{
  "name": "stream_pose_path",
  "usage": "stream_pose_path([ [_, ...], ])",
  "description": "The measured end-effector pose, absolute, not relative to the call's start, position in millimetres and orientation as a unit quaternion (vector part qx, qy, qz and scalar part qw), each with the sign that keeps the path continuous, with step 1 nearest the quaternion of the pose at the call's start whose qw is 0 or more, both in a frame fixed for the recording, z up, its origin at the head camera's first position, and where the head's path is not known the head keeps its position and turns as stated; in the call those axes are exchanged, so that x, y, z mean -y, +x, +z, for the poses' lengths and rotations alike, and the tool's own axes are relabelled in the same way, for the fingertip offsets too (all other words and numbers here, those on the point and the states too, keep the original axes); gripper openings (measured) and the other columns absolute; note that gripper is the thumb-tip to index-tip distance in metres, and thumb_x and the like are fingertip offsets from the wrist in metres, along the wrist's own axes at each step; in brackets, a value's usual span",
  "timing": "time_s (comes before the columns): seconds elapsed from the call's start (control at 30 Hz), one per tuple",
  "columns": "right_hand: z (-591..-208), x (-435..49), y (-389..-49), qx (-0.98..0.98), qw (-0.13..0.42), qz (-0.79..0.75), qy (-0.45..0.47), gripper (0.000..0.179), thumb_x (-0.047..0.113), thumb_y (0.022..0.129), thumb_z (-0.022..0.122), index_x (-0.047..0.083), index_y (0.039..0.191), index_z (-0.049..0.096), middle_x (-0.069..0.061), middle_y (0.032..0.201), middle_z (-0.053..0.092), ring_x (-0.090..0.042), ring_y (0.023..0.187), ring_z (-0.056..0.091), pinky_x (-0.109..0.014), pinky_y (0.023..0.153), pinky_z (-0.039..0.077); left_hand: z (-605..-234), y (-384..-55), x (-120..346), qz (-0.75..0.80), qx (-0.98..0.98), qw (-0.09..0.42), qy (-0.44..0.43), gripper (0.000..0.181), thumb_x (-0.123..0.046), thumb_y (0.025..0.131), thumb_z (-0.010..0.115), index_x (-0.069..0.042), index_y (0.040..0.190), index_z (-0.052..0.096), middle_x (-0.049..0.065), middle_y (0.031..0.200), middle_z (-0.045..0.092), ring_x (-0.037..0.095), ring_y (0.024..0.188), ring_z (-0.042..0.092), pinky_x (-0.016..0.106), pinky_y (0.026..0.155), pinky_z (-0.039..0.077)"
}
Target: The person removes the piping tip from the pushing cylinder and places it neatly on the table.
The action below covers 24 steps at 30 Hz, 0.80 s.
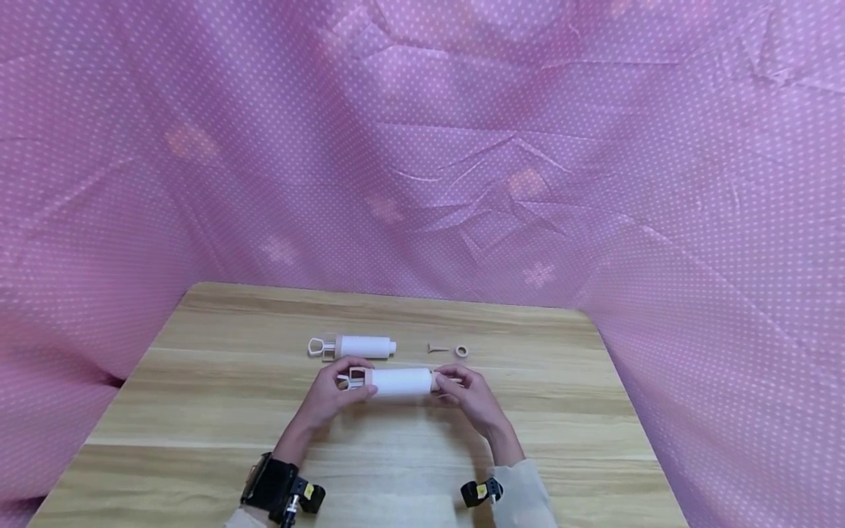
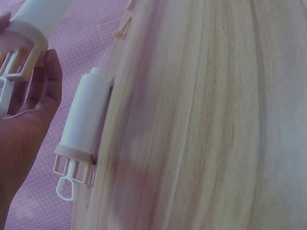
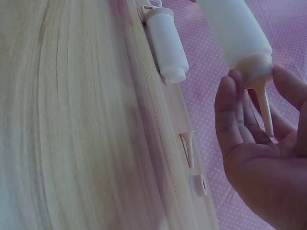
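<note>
Level in front of me, a white piping syringe point(image 1: 401, 381) is held between both hands. My left hand point(image 1: 330, 394) grips its handle end, fingers and thumb around the beige collar. A white pull handle sticks out there. At the other end my right hand point(image 1: 469, 396) pinches the beige nozzle cap point(image 3: 254, 68) between thumb and fingers. A narrow tapered nozzle point(image 3: 263, 108) extends from the cap past the fingers. In the left wrist view, the left hand point(image 2: 29, 105) shows beside the collar and handle frame.
Behind the held one, a second white syringe point(image 1: 365, 347) lies on the wooden table point(image 1: 231, 411), handle to the left and without a long nozzle. To its right lie a loose beige nozzle point(image 1: 439, 348) and a beige ring cap point(image 1: 461, 351). Pink dotted cloth point(image 1: 422, 183) surrounds the table.
</note>
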State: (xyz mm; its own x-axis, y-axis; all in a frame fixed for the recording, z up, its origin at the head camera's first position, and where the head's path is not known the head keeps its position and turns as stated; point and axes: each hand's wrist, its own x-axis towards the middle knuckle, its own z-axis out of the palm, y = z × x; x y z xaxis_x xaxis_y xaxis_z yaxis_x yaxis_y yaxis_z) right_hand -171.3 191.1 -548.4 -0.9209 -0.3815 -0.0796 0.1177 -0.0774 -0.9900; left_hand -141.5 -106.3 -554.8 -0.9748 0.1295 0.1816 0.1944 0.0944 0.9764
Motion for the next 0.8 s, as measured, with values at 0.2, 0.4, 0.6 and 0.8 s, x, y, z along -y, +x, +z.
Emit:
stream_pose_path([
  [0.2,-549,-193,-170,-0.678,0.138,-0.711,-0.127,0.033,0.002,0.094,0.069,-0.012,0.122,0.059,-0.013,0.116,0.064,-0.022,0.095,0.068,-0.045,0.091,0.056,-556,-144,109,-0.662,0.744,0.014,-0.092,0.039,-0.01,0.08,0.085,-0.007,0.115,0.066,0.014,0.109,0.065,0.025,0.094,0.062,0.032,0.078,0.055],
  [0.4,-549,-194,-171,-0.682,0.128,-0.709,-0.126,0.035,0.001,0.093,0.07,-0.012,0.123,0.059,-0.014,0.114,0.064,-0.019,0.092,0.068,-0.043,0.087,0.058,-555,-145,113,-0.658,0.747,0.023,-0.092,0.039,-0.01,0.081,0.084,-0.004,0.115,0.065,0.017,0.112,0.063,0.026,0.094,0.061,0.033,0.077,0.055],
  [0.6,-548,-193,-171,-0.681,0.134,-0.708,-0.129,0.035,0.002,0.094,0.068,-0.013,0.125,0.058,-0.012,0.112,0.065,-0.018,0.092,0.069,-0.05,0.091,0.056,-556,-144,122,-0.649,0.755,0.033,-0.09,0.038,-0.01,0.081,0.084,-0.004,0.114,0.066,0.017,0.11,0.062,0.026,0.094,0.06,0.032,0.077,0.055],
  [0.8,-550,-195,-173,-0.685,0.132,-0.705,-0.127,0.036,0.003,0.095,0.068,-0.012,0.126,0.058,-0.012,0.111,0.065,-0.018,0.094,0.068,-0.058,0.094,0.052,-563,-147,133,-0.641,0.763,0.034,-0.073,0.038,-0.009,0.082,0.084,-0.003,0.115,0.066,0.016,0.11,0.064,0.023,0.096,0.06,0.029,0.079,0.054],
])
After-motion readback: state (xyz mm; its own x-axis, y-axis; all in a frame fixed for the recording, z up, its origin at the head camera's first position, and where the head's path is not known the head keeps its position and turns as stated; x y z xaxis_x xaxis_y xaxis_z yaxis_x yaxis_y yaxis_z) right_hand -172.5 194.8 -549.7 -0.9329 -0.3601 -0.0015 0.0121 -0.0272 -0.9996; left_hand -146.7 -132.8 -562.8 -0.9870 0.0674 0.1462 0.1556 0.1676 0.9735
